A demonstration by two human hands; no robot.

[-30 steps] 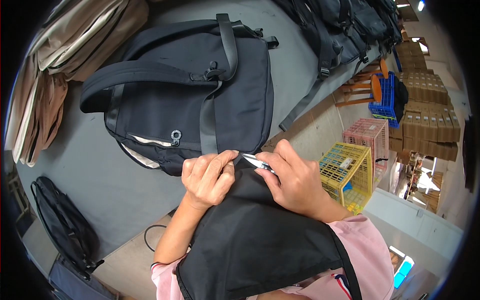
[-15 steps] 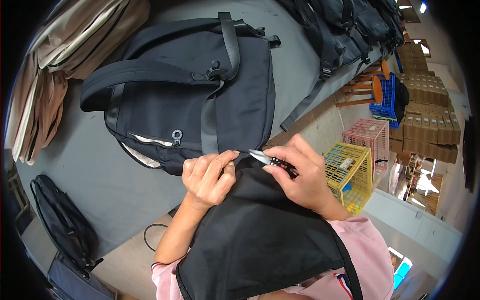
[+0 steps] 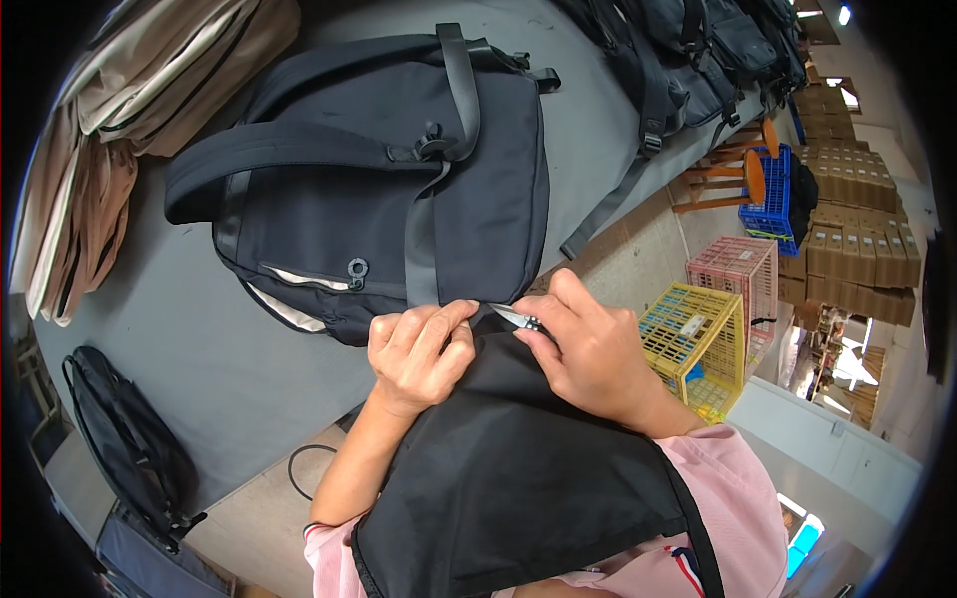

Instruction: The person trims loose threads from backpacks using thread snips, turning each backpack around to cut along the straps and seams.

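Observation:
A dark navy backpack (image 3: 488,199) lies on the grey table, its shoulder straps facing up and a pale-lined zip pocket (image 3: 304,279) partly open. My left hand (image 3: 421,357) pinches the backpack's near edge, close to the lower end of a webbing strap (image 3: 420,239). In my right hand (image 3: 598,354) is a pair of thread snips (image 3: 515,317), with the fingers wrapped round the handles. The blades point left at the pinched edge, close to my left fingertips. Whether they touch a thread is too small to tell. A black apron (image 3: 528,478) covers my lap.
Beige and brown bags (image 3: 164,75) are stacked at the table's far left. More black backpacks (image 3: 698,60) lie at the upper right, and another black bag (image 3: 130,439) is at lower left. Yellow (image 3: 688,319) and pink crates (image 3: 733,264) stand on the floor at right.
My right hand has shifted slightly left and turned, bringing the snips' blades closer to my left fingertips. Less of the handles shows now. The left hand keeps its pinch.

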